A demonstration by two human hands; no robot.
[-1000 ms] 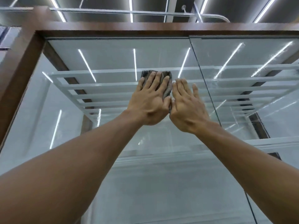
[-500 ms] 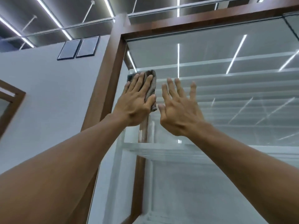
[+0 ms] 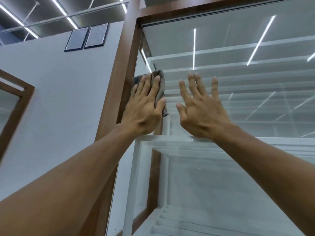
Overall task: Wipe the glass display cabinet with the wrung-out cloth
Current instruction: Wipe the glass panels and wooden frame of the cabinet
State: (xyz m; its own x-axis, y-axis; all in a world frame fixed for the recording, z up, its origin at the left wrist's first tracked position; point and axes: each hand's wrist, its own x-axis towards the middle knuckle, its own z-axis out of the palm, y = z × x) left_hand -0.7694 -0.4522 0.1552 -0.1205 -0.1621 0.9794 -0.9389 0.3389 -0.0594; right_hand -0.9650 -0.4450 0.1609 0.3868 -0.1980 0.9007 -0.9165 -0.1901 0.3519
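Against the cabinet glass, the flat left hand presses a crumpled grey cloth; right hand splayed.

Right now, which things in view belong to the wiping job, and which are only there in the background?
Belonging to the job:
- grey cloth, pressed flat under the left hand
- glass pane of the cabinet
- brown wooden frame beside the cloth
- right hand, open, without cloth

Only in the background:
- two dark framed panels high on the wall
- ceiling strip lights

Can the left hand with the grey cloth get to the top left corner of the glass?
Probably yes: the left hand presses the grey cloth against the glass beside the brown wooden frame, nothing blocking upward.
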